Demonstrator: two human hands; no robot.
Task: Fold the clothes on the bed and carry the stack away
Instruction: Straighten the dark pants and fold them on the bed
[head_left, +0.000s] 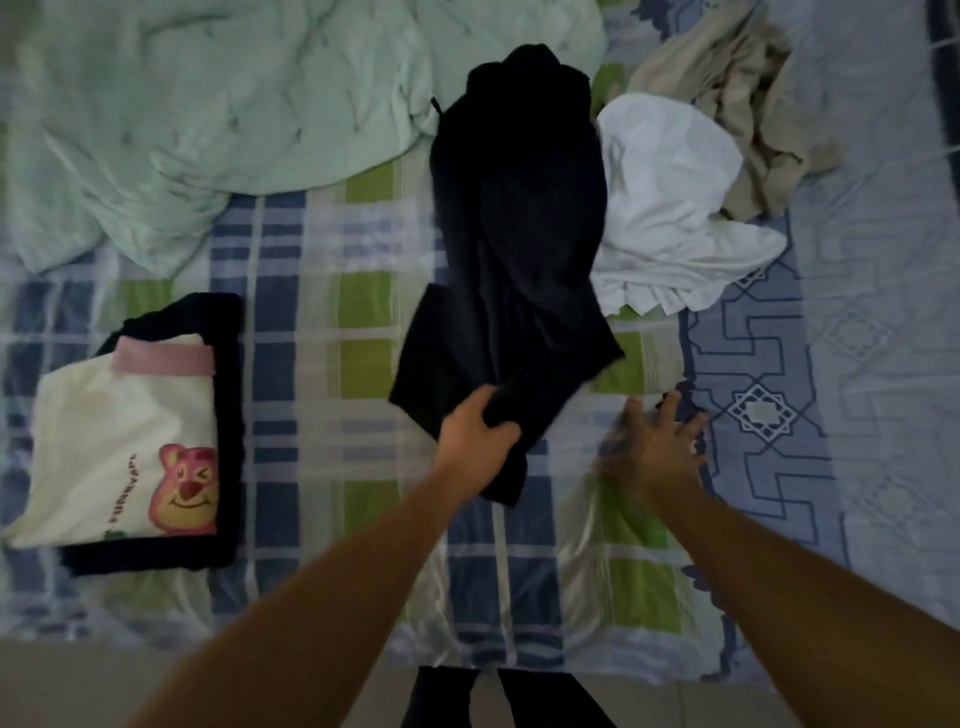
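- Head view: a person's left hand (480, 423) clutches the near edge of a dark garment (514, 249), which trails away up the middle of the bed (332, 322).
- Right of the dark garment, the right hand (655, 446) hovers with fingers spread and nothing in its grip; motion blur hides whether it touches the sheet.
- Left of the dark garment, well apart from it, lies the finished pile: a cream shirt with a pink bear print (124, 447), folded flat atop a folded dark piece (231, 415).
- Right of the dark garment and touching it, a white garment (670, 218) lies crumpled; beyond that, a beige garment (748, 88) is heaped, also unfolded.
- Above and left of the dark garment, a pale green quilt (197, 114) sits bunched.
- By the look of it, the job is under halfway: two pieces folded, one in hand, two waiting, and the stack not yet carried off.
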